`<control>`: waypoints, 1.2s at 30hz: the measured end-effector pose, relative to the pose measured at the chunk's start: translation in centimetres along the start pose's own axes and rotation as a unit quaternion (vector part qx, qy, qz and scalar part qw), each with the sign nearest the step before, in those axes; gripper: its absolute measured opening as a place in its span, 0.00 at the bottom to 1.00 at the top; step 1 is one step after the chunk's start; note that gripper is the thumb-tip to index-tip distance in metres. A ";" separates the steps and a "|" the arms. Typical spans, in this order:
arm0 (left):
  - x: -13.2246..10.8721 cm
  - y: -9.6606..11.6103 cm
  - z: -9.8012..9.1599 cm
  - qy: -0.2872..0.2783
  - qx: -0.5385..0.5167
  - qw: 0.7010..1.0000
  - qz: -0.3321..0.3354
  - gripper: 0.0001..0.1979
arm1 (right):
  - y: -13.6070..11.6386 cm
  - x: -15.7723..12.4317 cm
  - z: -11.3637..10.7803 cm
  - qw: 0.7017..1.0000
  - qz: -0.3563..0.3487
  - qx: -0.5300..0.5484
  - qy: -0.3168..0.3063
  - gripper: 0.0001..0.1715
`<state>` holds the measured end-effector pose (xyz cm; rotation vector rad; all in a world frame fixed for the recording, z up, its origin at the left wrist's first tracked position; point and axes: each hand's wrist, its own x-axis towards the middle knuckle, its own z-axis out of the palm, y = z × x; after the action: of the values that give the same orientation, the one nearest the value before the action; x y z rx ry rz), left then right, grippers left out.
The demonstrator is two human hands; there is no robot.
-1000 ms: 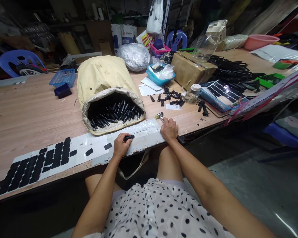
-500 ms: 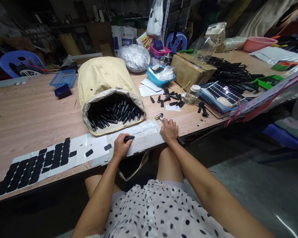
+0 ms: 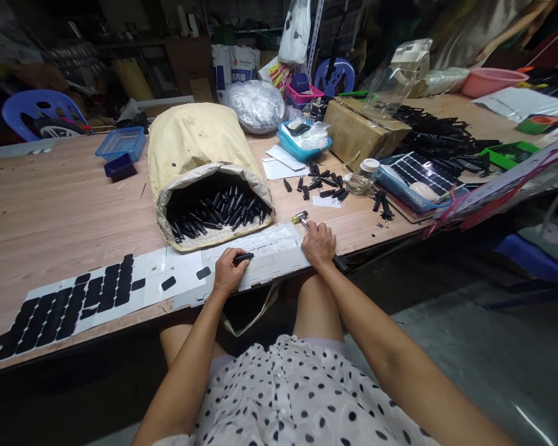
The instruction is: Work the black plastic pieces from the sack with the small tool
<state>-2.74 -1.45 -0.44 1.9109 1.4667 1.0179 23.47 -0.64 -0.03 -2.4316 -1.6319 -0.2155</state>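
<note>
My left hand (image 3: 230,271) is closed on a small black tapered plastic piece (image 3: 244,257), held low over a grey-white board (image 3: 272,263) at the table's front edge. In my right hand (image 3: 320,244) is a small hammer (image 3: 300,217) with a yellowish head; its dark handle end sticks out below my fist. Behind the board lies a cream sack (image 3: 199,133) on its side, its mouth facing me, with many black pieces (image 3: 227,210) of the same look inside. Left of my left hand, rounded black patches (image 3: 60,316) lie on white sheets (image 3: 153,291).
Loose black pieces (image 3: 325,181) lie on the table right of the sack, near a clear tape roll (image 3: 359,184). Blue baskets (image 3: 121,145), a cardboard box (image 3: 363,130) and a heap of black parts (image 3: 432,136) stand farther back. Another person's arm (image 3: 516,31) shows at top right.
The view has shifted slightly, so the scene sits a little to the right. Both hands keep their holds and stay in nearly the same places.
</note>
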 end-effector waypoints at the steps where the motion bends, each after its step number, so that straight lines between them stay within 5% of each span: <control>1: 0.0 0.0 0.0 0.001 0.003 1.000 0.001 0.07 | 0.0 0.0 0.1 1.000 0.000 0.002 0.002 0.22; 36: -0.1 -0.4 0.4 0.006 0.008 1.000 0.014 0.09 | 0.4 0.0 0.6 1.000 -0.008 0.001 0.019 0.22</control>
<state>-2.63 -1.45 -0.97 1.9448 1.4622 1.0341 23.87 -0.59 -0.67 -2.3997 -1.6343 -0.2612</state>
